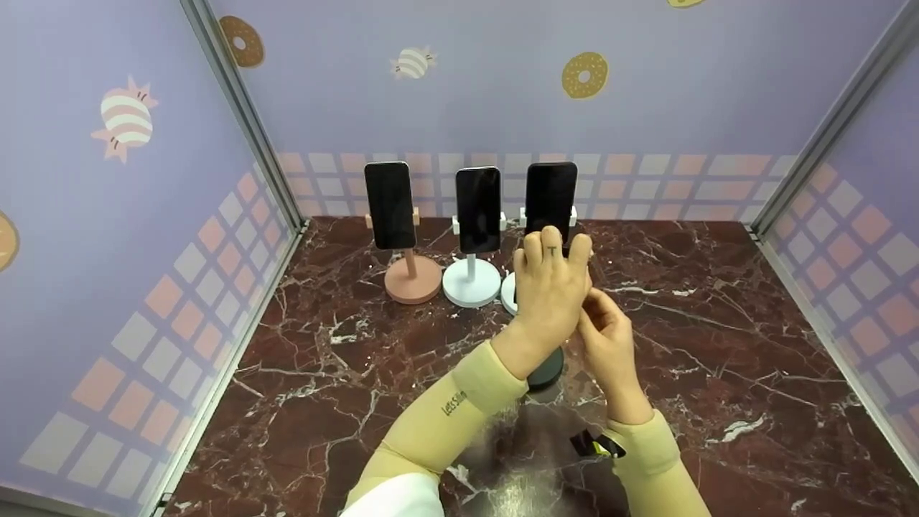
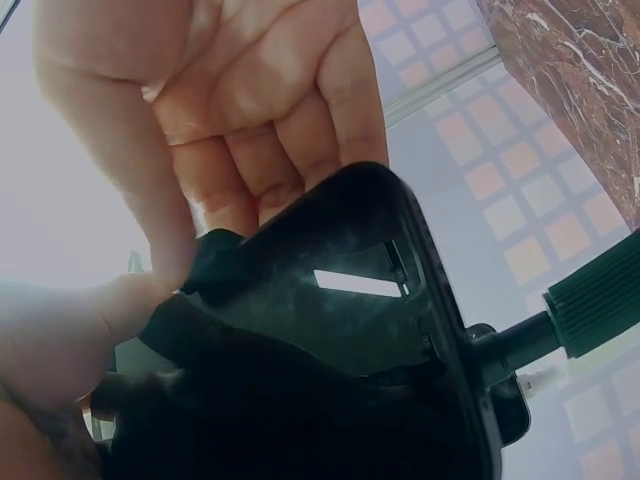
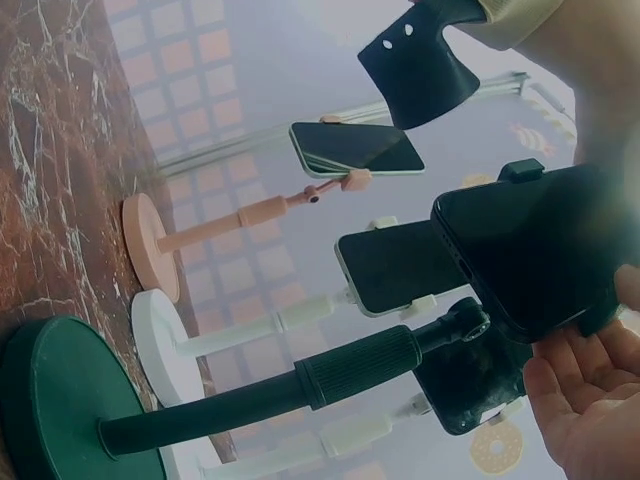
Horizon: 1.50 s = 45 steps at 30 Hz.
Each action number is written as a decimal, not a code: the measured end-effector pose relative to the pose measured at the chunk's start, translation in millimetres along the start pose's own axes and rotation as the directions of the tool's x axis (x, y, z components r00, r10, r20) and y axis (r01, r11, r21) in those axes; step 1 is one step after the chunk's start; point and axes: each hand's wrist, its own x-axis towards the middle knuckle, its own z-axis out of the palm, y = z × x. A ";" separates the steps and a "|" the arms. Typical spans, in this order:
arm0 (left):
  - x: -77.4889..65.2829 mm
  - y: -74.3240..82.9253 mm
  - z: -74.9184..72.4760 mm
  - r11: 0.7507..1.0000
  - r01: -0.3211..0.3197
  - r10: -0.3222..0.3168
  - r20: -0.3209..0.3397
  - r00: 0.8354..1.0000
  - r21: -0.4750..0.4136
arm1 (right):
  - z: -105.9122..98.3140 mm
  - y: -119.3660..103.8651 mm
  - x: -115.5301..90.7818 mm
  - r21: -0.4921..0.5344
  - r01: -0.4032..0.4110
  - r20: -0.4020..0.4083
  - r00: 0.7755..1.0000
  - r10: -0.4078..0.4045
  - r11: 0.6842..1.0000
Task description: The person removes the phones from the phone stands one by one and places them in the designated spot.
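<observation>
A dark green phone stand stands upright on its round base, holding a black phone in its clamp. My left hand reaches over the phone; in the left wrist view its fingers curl behind the phone's edge, with the thumb at the near side. Lower and to the right, my right hand pinches the clamp's side arm between thumb and fingers at the phone's edge. From the head view, the left hand hides most of this phone and stand.
Behind stand a pink stand with a phone, a white stand with a phone and another white one with a phone, partly covered by the left hand. Patterned walls border the dark red marbled table.
</observation>
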 end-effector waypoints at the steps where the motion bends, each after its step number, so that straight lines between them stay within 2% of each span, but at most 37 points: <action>1: 0.1 -0.1 -0.2 1.000 0.001 -0.001 -0.001 1.000 0.002 | 0.1 -0.1 0.3 -0.007 -0.002 -0.005 1.000 0.002 1.000; 7: 0.2 -0.7 -1.9 1.000 -0.008 0.008 -0.001 1.000 -0.010 | 1.3 -0.2 3.1 -0.095 0.005 -0.042 0.999 -0.009 0.995; 15: -0.5 -2.0 -0.8 0.999 -0.015 0.016 0.004 1.000 -0.034 | 1.9 -1.4 4.3 -0.107 0.026 -0.024 0.999 -0.029 0.994; 27: -1.0 -4.8 -1.7 0.998 -0.030 0.030 0.009 1.000 -0.050 | -4.1 3.5 9.2 -0.081 0.053 -0.005 0.999 -0.054 0.995; 35: -1.4 -5.6 -1.1 0.997 -0.029 0.031 0.022 0.999 -0.071 | -5.4 4.5 10.2 -0.005 0.025 -0.002 1.000 -0.025 1.000; 45: -1.3 -8.1 0.0 0.995 -0.035 0.038 0.025 0.999 -0.095 | -5.8 5.5 11.2 0.033 0.005 -0.002 1.000 -0.005 0.999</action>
